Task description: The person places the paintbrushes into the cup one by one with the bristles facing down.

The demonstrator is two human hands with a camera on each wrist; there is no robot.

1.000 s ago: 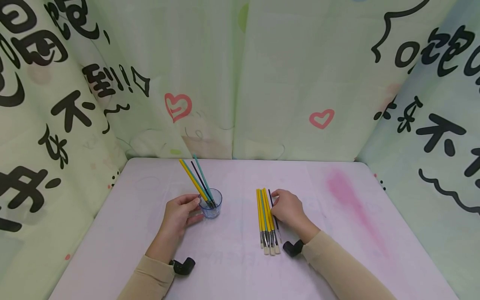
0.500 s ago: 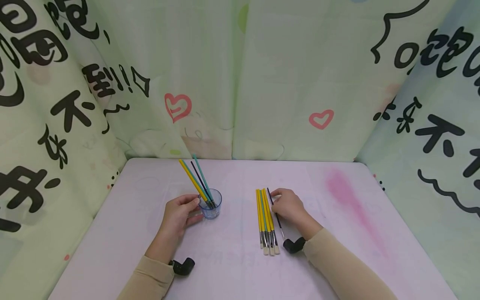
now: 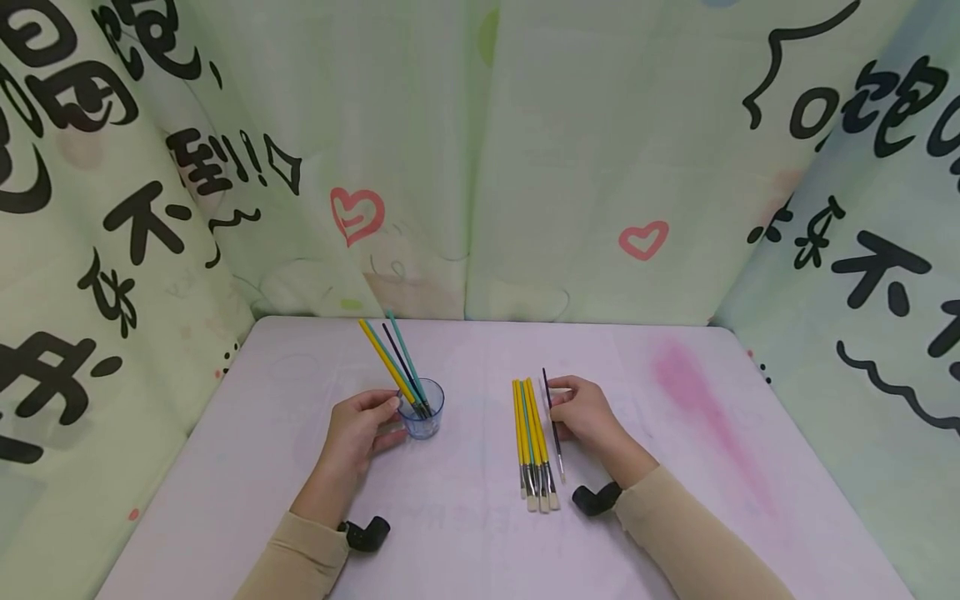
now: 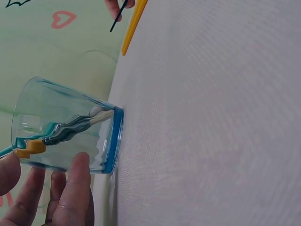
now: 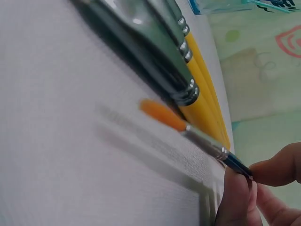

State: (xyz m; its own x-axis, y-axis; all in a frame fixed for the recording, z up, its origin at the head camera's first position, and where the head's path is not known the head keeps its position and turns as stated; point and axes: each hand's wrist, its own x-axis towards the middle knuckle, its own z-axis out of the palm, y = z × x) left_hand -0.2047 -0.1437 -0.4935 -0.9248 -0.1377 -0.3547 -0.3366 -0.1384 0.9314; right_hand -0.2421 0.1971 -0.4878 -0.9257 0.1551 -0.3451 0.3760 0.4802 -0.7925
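Observation:
My right hand [image 3: 588, 412] pinches a thin dark-handled paintbrush [image 3: 552, 425] between thumb and fingers. In the right wrist view the brush's orange bristles [image 5: 160, 113] point away from the fingertips and its shadow falls on the tabletop. Just left of it lies a row of several paintbrushes [image 3: 531, 433], mostly yellow-handled with one teal, bristles toward the near side. My left hand [image 3: 363, 429] holds a clear bluish cup [image 3: 423, 425] from its left side, thumb at the rim. Several brushes [image 3: 401, 367] lean inside the cup, bristles down, handles tilted to the left.
The cup and brushes are on a pale pinkish table [image 3: 465, 533] with a pink smear [image 3: 705, 400] at its right. Pale green curtains [image 3: 555, 158] with hearts and black lettering hang behind and on both sides. A black wrist camera [image 3: 367, 533] sits on each wrist.
My right hand has drawn the dark brush away from the row, up and slightly to the right, opening a gap. The left hand and cup stay in place.

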